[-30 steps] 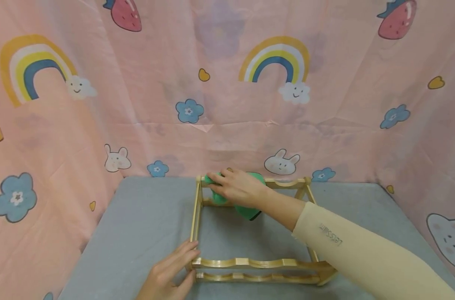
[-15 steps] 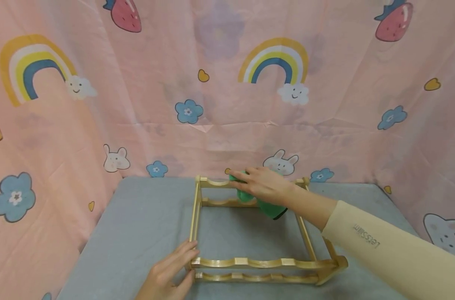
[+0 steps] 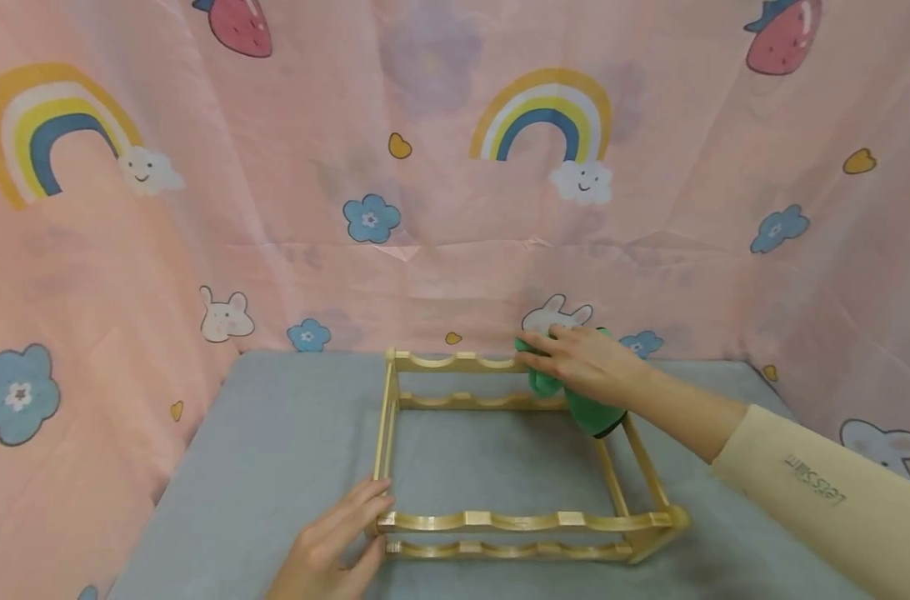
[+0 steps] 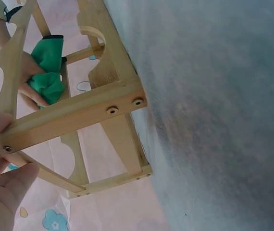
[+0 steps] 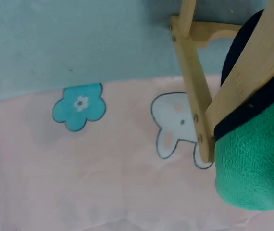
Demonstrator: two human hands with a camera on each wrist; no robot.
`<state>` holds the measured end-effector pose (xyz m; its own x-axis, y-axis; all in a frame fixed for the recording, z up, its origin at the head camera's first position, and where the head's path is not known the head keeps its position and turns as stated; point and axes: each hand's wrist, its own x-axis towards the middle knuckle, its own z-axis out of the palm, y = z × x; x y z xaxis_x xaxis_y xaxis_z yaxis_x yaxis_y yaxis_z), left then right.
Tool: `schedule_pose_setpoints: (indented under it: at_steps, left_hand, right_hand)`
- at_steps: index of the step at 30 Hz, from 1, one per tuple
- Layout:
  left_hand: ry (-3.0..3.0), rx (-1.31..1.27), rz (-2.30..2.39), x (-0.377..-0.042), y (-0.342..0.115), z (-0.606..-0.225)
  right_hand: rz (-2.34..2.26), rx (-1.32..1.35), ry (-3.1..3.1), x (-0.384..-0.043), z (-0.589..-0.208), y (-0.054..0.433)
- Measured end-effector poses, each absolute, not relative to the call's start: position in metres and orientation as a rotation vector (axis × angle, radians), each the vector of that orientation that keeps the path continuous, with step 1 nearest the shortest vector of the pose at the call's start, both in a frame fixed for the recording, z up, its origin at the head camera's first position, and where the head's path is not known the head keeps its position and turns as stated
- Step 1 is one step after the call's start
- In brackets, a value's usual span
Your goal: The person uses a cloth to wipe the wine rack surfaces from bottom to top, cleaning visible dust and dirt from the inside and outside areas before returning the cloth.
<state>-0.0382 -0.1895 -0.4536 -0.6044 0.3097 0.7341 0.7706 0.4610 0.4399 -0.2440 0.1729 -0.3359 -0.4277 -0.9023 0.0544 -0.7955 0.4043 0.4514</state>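
A pale wooden rack with scalloped rails (image 3: pixel 526 522) stands on the grey-covered table; it looks like a wine rack. My left hand (image 3: pixel 331 542) grips its near left corner, fingers and thumb on either side of the wood (image 4: pixel 74 118). At the far rail, my right hand (image 3: pixel 593 362) holds a green cloth (image 3: pixel 593 414) with a black edge, bunched under the fingers and draped over the wood toward the right end. Close up in the right wrist view, the fuzzy green cloth (image 5: pixel 252 168) wraps around the rail; the right hand is almost wholly outside that view.
Grey cloth (image 3: pixel 290 442) covers the table beneath and around the rack. A pink curtain (image 3: pixel 440 283) printed with rainbows, flowers and rabbits hangs close behind the rack and along both sides.
My right hand has slid rightward along the far rail with the green cloth, uncovering its left part. My left hand has stayed at the near left corner of the rack.
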Motion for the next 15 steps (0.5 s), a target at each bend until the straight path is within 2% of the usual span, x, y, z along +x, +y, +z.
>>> schedule_pose_setpoints:
  at_steps: [15]
  left_hand:
    - [-2.152,-0.95,-1.043,-0.065,-0.197,-0.444]
  right_hand:
    - [-0.423,1.408,-2.346,-0.23,-0.292,0.185]
